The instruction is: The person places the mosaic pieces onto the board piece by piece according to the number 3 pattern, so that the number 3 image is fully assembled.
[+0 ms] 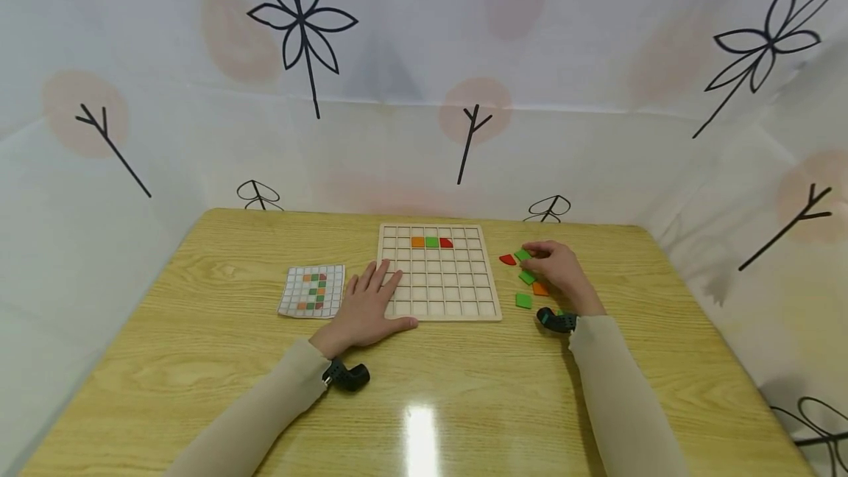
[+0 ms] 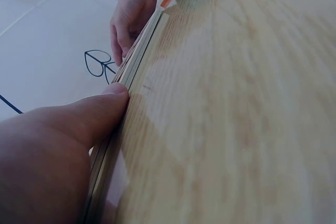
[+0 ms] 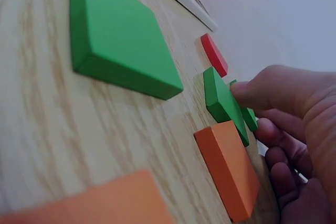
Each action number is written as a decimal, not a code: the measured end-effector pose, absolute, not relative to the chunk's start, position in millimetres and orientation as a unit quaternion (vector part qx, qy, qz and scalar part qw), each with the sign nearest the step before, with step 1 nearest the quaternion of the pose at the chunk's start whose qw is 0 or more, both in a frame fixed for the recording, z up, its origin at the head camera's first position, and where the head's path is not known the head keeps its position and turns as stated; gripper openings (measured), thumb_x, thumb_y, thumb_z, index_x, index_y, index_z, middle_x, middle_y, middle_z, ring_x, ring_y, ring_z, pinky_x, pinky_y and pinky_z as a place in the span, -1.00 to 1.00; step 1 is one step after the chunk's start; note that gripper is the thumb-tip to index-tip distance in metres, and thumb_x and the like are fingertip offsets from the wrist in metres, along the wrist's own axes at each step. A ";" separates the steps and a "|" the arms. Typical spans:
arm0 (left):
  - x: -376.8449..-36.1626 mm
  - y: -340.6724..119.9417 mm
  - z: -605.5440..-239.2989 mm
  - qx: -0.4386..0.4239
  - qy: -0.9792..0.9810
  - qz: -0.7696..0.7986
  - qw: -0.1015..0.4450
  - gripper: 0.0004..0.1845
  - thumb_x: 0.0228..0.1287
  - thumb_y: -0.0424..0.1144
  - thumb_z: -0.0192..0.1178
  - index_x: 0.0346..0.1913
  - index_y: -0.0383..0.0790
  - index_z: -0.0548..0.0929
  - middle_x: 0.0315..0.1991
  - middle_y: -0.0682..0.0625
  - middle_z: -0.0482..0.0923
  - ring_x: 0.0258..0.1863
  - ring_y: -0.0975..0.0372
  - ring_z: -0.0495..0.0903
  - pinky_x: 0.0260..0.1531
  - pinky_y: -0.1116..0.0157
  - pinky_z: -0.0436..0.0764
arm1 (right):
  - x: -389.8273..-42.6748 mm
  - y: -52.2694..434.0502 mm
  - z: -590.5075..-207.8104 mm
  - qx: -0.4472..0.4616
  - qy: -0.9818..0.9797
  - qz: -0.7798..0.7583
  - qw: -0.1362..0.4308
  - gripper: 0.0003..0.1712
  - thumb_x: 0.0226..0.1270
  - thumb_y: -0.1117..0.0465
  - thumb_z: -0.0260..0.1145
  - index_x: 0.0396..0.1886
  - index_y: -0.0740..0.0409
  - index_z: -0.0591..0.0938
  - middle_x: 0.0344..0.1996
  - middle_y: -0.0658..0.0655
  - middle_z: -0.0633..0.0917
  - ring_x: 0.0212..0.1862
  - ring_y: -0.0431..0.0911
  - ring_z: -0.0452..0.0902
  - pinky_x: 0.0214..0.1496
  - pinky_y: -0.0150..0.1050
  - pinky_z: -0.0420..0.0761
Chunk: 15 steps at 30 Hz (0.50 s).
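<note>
My right hand (image 1: 555, 269) pinches a small green square tile (image 3: 223, 102), tipped up on edge off the yellow wooden surface (image 1: 464, 389) among the loose tiles. I'd lift it cleanly before carrying it across. My left hand (image 1: 368, 304) lies flat, fingers straight, steadying the pale wooden grid board (image 1: 440, 274).

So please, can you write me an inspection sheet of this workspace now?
Surface: yellow wooden table, glossy.
Job's things: wooden grid board holding orange, green and red tiles in its second row; loose green square tile, red curved tile, orange square tile.
Clutter: printed pattern card.
Hands: left hand flat on the board's edge; right hand pinches a green tile.
Cables: nothing seen.
Surroundings: white patterned curtain.
</note>
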State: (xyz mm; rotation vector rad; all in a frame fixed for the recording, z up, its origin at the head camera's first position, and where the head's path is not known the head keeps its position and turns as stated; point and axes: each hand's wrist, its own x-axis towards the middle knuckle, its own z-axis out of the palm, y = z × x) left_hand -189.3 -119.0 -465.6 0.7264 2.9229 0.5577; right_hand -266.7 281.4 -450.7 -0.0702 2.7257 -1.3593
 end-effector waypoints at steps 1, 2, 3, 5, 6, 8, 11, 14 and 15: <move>-189.0 -119.1 -465.5 0.238 0.953 0.182 0.038 0.05 0.27 0.46 0.04 0.61 -0.09 0.01 0.61 -0.15 -0.28 0.57 -0.06 -0.33 0.42 -0.20 -0.19 | -266.8 281.4 -450.8 -0.024 0.894 -0.445 0.048 -0.43 0.35 0.20 0.38 0.30 0.32 0.53 0.15 0.35 0.50 0.12 0.16 0.41 0.15 0.01 0.43; -188.9 -119.1 -465.3 0.238 0.953 0.183 0.038 0.05 0.27 0.46 0.04 0.61 -0.09 0.02 0.61 -0.15 -0.28 0.57 -0.06 -0.32 0.41 -0.20 -0.18 | -266.9 281.3 -450.9 -0.025 0.895 -0.443 0.047 -0.44 0.35 0.21 0.38 0.30 0.33 0.54 0.15 0.35 0.50 0.12 0.16 0.41 0.15 0.02 0.43; -188.8 -119.0 -465.2 0.239 0.953 0.184 0.036 0.05 0.27 0.46 0.05 0.61 -0.10 0.02 0.61 -0.15 -0.28 0.57 -0.07 -0.32 0.41 -0.21 -0.18 | -267.0 281.2 -451.1 -0.026 0.896 -0.441 0.046 -0.44 0.35 0.21 0.38 0.29 0.33 0.54 0.14 0.35 0.50 0.11 0.16 0.41 0.14 0.02 0.43; -188.6 -119.1 -465.2 0.239 0.952 0.187 0.033 0.04 0.27 0.44 0.07 0.61 -0.11 0.03 0.61 -0.17 -0.26 0.56 -0.08 -0.30 0.40 -0.22 -0.17 | -267.1 280.8 -451.2 -0.026 0.898 -0.437 0.045 -0.45 0.36 0.21 0.37 0.29 0.33 0.54 0.13 0.35 0.50 0.10 0.16 0.42 0.13 0.01 0.44; -188.5 -119.0 -465.0 0.240 0.952 0.189 0.032 0.04 0.27 0.44 0.08 0.61 -0.12 0.04 0.61 -0.17 -0.25 0.56 -0.09 -0.29 0.40 -0.22 -0.16 | -267.1 280.7 -451.4 -0.026 0.899 -0.434 0.044 -0.45 0.36 0.21 0.37 0.28 0.33 0.54 0.13 0.34 0.51 0.09 0.15 0.42 0.12 0.00 0.45; -188.6 -118.8 -464.8 0.238 0.952 0.188 0.034 0.04 0.27 0.44 0.07 0.61 -0.12 0.04 0.61 -0.17 -0.26 0.56 -0.08 -0.30 0.41 -0.22 -0.17 | -266.9 280.6 -451.4 -0.026 0.901 -0.432 0.042 -0.45 0.35 0.20 0.38 0.28 0.33 0.55 0.12 0.34 0.52 0.08 0.15 0.43 0.10 -0.01 0.45; -188.7 -118.3 -464.0 0.234 0.953 0.187 0.039 0.05 0.27 0.46 0.05 0.61 -0.10 0.02 0.61 -0.15 -0.28 0.57 -0.06 -0.32 0.42 -0.20 -0.19 | -267.4 281.0 -452.5 -0.026 0.902 -0.428 0.042 -0.46 0.35 0.20 0.38 0.27 0.33 0.55 0.12 0.34 0.53 0.07 0.13 0.43 0.08 -0.04 0.46; -189.0 -118.0 -463.7 0.231 0.955 0.183 0.044 0.05 0.26 0.47 0.03 0.62 -0.08 0.00 0.61 -0.13 -0.30 0.57 -0.03 -0.34 0.43 -0.17 -0.21 | -268.0 281.5 -453.8 -0.025 0.903 -0.426 0.043 -0.47 0.35 0.20 0.38 0.25 0.33 0.56 0.10 0.33 0.55 0.05 0.12 0.44 0.06 -0.05 0.46; -188.8 -118.1 -463.6 0.232 0.954 0.185 0.043 0.05 0.27 0.47 0.04 0.61 -0.09 0.01 0.61 -0.14 -0.29 0.57 -0.04 -0.34 0.42 -0.18 -0.21 | -268.3 281.6 -454.2 -0.024 0.904 -0.426 0.043 -0.48 0.35 0.20 0.38 0.25 0.33 0.56 0.10 0.32 0.55 0.04 0.11 0.44 0.06 -0.05 0.47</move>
